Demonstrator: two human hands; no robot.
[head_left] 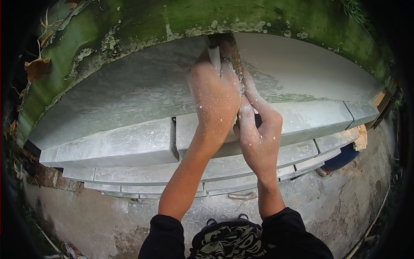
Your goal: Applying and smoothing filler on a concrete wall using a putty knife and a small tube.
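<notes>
My left hand (pixel 215 95) is closed, its fingers curled away from view against the upright grey panel (pixel 142 86). A pale, rod-like piece (pixel 214 58) sticks up beside its thumb. Just right of it runs a narrow, brown, dust-covered strip (pixel 236 58), up to the mossy ledge. My right hand (pixel 261 134) is closed lower down, its fingertips pinched at the strip's lower end. Something dark (pixel 258 119) shows inside that hand, mostly hidden. White powder coats both hands. I cannot tell what kind of tool the strip or rod is.
A green, lichen-spotted ledge (pixel 258 17) curves across the top. Grey stacked slabs (pixel 116 142) step down below the panel. On the concrete ground (pixel 82 216) lies a small piece of wood (pixel 242 197). A dark blue rounded thing (pixel 341 159) sits at the right, by brown cardboard (pixel 361 138).
</notes>
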